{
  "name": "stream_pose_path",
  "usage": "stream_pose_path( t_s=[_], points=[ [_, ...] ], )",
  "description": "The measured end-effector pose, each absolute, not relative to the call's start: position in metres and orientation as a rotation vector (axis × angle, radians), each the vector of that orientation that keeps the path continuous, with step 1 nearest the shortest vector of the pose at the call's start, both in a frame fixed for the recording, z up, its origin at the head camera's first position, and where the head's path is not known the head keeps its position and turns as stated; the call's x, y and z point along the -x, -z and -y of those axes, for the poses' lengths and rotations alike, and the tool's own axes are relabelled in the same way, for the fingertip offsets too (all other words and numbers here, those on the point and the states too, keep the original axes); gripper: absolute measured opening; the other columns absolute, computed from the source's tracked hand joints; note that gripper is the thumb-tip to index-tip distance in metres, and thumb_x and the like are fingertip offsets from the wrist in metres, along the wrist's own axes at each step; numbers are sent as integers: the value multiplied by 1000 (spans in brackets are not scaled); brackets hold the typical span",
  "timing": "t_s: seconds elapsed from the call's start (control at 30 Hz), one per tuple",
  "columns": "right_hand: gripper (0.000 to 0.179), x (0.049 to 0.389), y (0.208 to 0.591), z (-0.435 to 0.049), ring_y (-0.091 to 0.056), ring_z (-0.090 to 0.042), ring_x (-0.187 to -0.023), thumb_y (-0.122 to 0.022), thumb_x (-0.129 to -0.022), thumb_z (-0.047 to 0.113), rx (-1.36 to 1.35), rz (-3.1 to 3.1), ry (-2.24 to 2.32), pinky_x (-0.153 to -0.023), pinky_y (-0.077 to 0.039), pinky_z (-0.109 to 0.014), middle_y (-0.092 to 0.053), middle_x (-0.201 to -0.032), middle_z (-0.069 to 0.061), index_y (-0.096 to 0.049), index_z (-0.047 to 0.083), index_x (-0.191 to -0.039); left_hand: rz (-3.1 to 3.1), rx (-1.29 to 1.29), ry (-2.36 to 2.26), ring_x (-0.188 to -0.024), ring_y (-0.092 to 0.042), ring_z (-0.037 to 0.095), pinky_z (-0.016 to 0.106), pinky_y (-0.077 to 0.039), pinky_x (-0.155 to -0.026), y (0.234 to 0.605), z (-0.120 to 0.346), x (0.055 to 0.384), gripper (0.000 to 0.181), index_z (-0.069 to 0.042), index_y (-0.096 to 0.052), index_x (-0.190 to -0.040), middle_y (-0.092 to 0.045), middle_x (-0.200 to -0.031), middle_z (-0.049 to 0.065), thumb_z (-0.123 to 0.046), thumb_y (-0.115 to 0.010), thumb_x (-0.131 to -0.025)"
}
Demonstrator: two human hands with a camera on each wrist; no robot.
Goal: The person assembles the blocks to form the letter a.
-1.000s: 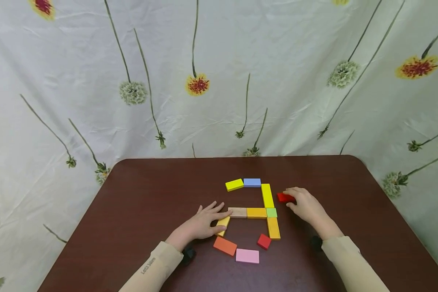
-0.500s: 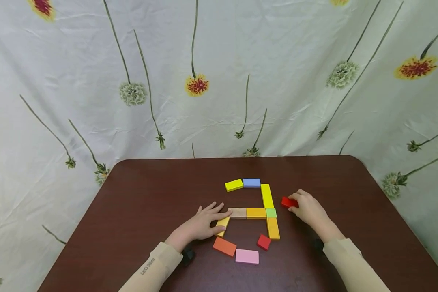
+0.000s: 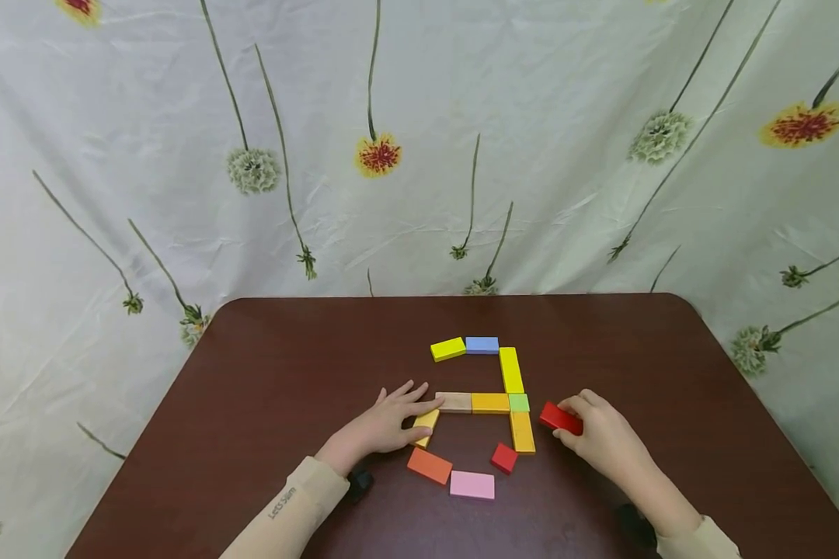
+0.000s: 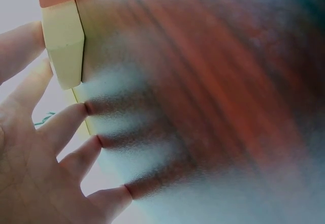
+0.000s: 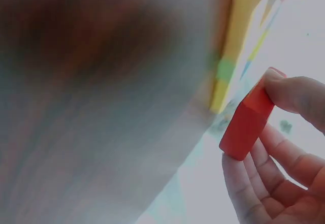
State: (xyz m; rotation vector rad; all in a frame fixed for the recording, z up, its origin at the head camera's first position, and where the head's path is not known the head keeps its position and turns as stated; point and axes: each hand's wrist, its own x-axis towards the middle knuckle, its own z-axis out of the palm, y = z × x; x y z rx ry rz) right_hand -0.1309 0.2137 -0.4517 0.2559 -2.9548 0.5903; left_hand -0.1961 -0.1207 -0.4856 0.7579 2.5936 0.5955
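Head view: red block (image 3: 561, 418) pinched between thumb and fingertips of the right hand (image 3: 604, 435), well inside the right edge of the table (image 3: 308, 357), to the right of the green block (image 3: 519, 403) and amber block (image 3: 522, 432). Clearance between red block and tabletop: cannot tell. Left hand (image 3: 384, 423) with fingers spread, grasping nothing, resting at the pale yellow block (image 3: 426, 421) and the left end of the wooden block (image 3: 454, 401).

Possible faults, by judgement:
- Slip or twist of the red block. Likely cause: loose or off-centre pinch.
- Displacement of the amber block or green block. Likely cause: sideways overshoot of the red block toward the table's left edge.
- Knock to the small red piece (image 3: 504, 458), askew just beside the near end of the amber block. Likely cause: low pass of the right hand.
- Skewing of the pale yellow block or wooden block. Likely cause: drag from the spread left fingers.

Difference from the earlier frame: red block and right hand shifted away from the table's far edge and slightly toward its right edge; red block turned to a steeper slant, with more of its top exposed. Left hand, green block and amber block without evident change.
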Motion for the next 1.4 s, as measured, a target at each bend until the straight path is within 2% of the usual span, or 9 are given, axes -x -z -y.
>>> stream_pose_path(
  t_s=[0.4, 0.7, 1.4],
  points=[
    [33, 87, 458, -184, -50, -5, -69, -91, -65, 15, -254, 2982, -705, -63, -48, -21, -54, -81, 8, -71, 12, -91, -2596, -762, -601, -151, -17, 39, 69, -10, -116, 482, 120, 197, 57, -29, -44, -149, -30, -161, 10, -39, -61, -96],
    [34, 85, 474, -179, -48, -6, -66, -93, -62, 16, -198, 3047, -724, -62, -46, -23, -52, -77, 7, -68, 14, -85, -2592, -746, -602, -152, -16, 38, 69, -9, -116, 484, 120, 197, 57, -30, -43, -150, -30, -161, 10, -38, -61, -96],
    [40, 86, 477, -177, -50, -7, -67, -94, -59, 19, -205, 3010, -743, -62, -48, -24, -54, -78, 6, -69, 11, -88, -2596, -760, -582, -152, -16, 38, 70, -10, -115, 486, 119, 198, 57, -30, -42, -150, -30, -161, 10, -39, -60, -97]
  ],
)
